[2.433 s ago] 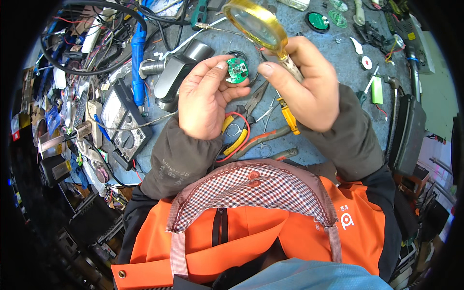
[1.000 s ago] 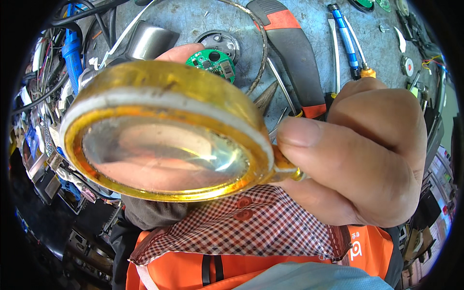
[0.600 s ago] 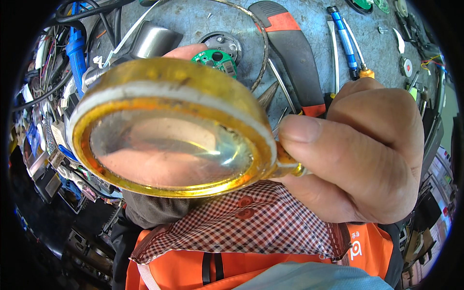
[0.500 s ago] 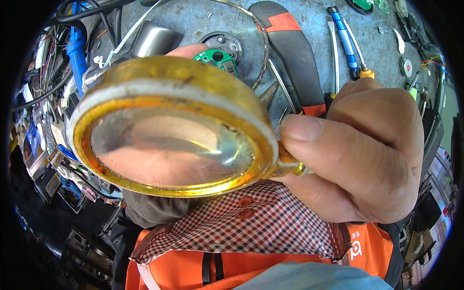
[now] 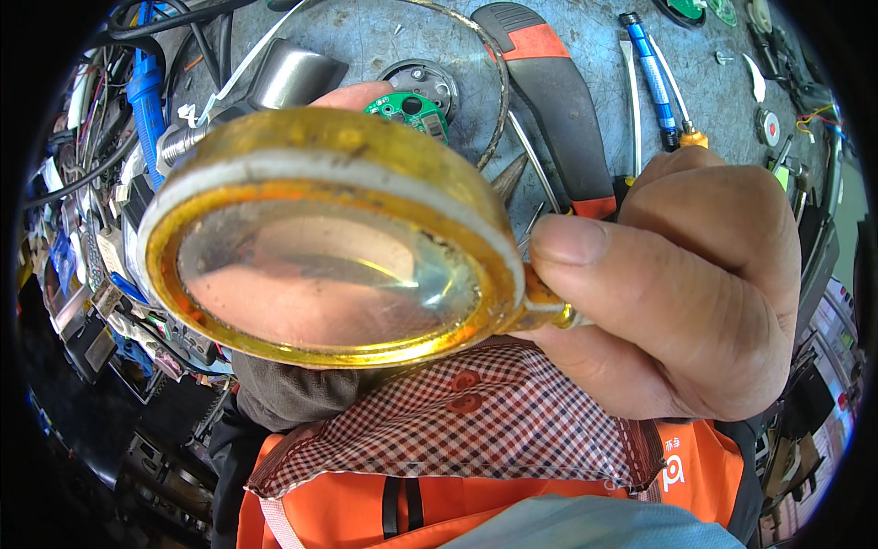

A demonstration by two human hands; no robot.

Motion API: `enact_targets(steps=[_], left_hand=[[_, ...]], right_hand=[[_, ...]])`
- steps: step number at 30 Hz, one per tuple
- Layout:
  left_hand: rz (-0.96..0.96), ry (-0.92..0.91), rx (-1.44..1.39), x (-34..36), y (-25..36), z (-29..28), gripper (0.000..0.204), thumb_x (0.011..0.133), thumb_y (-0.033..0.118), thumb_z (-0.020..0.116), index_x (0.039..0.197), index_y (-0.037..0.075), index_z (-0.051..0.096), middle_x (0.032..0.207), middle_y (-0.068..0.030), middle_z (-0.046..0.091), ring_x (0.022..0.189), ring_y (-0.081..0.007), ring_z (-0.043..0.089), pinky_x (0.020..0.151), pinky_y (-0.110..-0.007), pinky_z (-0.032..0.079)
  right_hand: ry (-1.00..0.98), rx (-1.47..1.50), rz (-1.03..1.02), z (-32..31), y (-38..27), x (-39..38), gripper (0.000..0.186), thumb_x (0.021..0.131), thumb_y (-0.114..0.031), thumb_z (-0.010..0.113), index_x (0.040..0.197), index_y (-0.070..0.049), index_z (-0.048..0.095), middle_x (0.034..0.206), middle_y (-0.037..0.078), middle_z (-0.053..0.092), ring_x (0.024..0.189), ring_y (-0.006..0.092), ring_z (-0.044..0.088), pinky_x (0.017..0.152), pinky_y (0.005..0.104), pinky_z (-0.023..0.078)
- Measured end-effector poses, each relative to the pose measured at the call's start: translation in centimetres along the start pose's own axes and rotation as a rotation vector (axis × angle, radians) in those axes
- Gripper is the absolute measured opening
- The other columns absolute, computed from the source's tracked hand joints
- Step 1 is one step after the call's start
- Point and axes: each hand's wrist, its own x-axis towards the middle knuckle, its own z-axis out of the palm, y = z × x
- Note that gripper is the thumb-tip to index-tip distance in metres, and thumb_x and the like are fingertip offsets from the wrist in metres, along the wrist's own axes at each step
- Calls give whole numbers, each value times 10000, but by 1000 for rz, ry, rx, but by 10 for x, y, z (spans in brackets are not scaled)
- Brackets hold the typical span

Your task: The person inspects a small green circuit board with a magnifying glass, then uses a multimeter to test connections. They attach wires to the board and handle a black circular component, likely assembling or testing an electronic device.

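A magnifying glass [image 5: 325, 142] with a yellow-gold and white rim fills the middle of the view, its lens tilted toward me. My right hand [image 5: 681, 274] pinches its short handle between thumb and fingers. Behind the rim, a finger of my left hand [image 5: 357, 95] shows at the edge of a small round green circuit board [image 5: 412, 111], which this hand holds up. Most of the left hand is covered by the magnifier; blurred skin appears through the lens. Beyond the board lies a round grey metal part [image 5: 425, 78] with holes.
On the blue-grey bench [image 5: 393, 37] lie a black-and-red handled tool [image 5: 558, 110], a blue pen-like screwdriver [image 5: 651, 82] and a white-shafted screwdriver [image 5: 631, 110]. A shiny metal cylinder [image 5: 293, 75] stands at left, near cables and heaped parts [image 5: 101, 247]. A thin cable loops behind the magnifier.
The magnifying glass has shifted very slightly to the right and tilted a little. Both hands stay in almost the same place.
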Motion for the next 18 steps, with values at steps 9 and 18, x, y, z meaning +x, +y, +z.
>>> enact_targets(steps=[9,18], left_hand=[[33,246,11,-10,6,44,537,862,-176,636,1366,-8,565,1180,-194,701,973,-280,737,790,-386,661],[84,178,-27,-7,-5,36,536,851,-173,648,1357,-14,571,1160,-192,705,954,-277,738,774,-383,661]], right_hand=[[-22,16,5,0,-2,1,518,702,-154,867,1152,23,681,914,137,578,633,133,473,511,276,359],[18,44,-9,3,2,1,507,686,-148,868,1126,35,694,909,126,584,628,117,472,502,267,345]])
